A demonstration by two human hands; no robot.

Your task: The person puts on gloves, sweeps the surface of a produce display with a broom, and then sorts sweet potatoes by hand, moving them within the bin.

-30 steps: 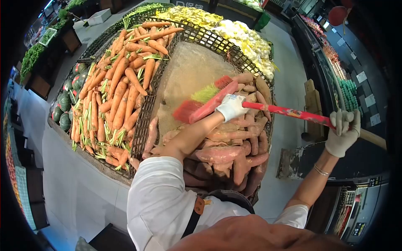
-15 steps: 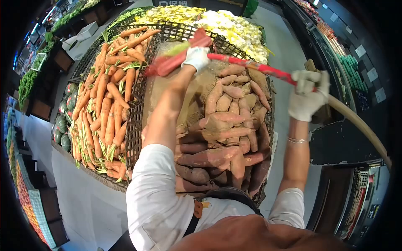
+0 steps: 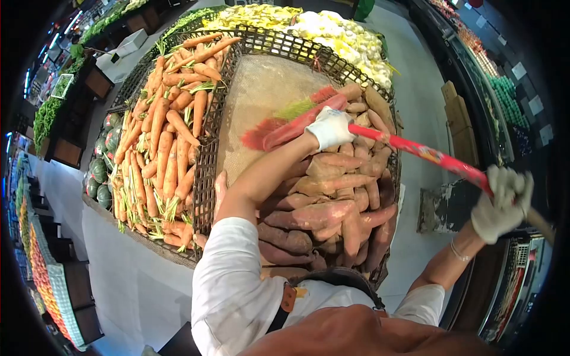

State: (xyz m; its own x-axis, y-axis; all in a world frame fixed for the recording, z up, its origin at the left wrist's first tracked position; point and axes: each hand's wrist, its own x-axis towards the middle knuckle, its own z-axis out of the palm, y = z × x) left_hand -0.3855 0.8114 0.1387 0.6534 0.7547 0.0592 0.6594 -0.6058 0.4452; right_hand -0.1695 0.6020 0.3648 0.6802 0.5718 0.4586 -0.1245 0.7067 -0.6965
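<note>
A broom (image 3: 425, 155) lies slantwise over the crate, its red stick leading right to a bare wooden end. My left hand (image 3: 330, 127), in a white glove, is closed round the stick close to the broom head. Farther along, my right hand (image 3: 502, 203), also gloved, grips the stick beyond the crate's right side. The red and yellow-green bristles (image 3: 264, 132) rest on or just above the bare, dusty crate liner (image 3: 261, 77); exact contact I cannot make out. Sweet potatoes (image 3: 309, 218) are heaped right of the liner and toward my body, partly under my left arm.
A black crate wall (image 3: 208, 166) separates the sweet potatoes from piled carrots (image 3: 157, 127). Garlic bulbs (image 3: 344, 41) lie behind the back rim. Watermelons (image 3: 104, 166) sit at far left. Cardboard boxes (image 3: 460, 121) and a dark shelf edge stand to the right.
Both hands and the broom have moved toward my body and to the right. The broom head has come away from the carrot side, up against the sweet potatoes, leaving more liner showing behind.
</note>
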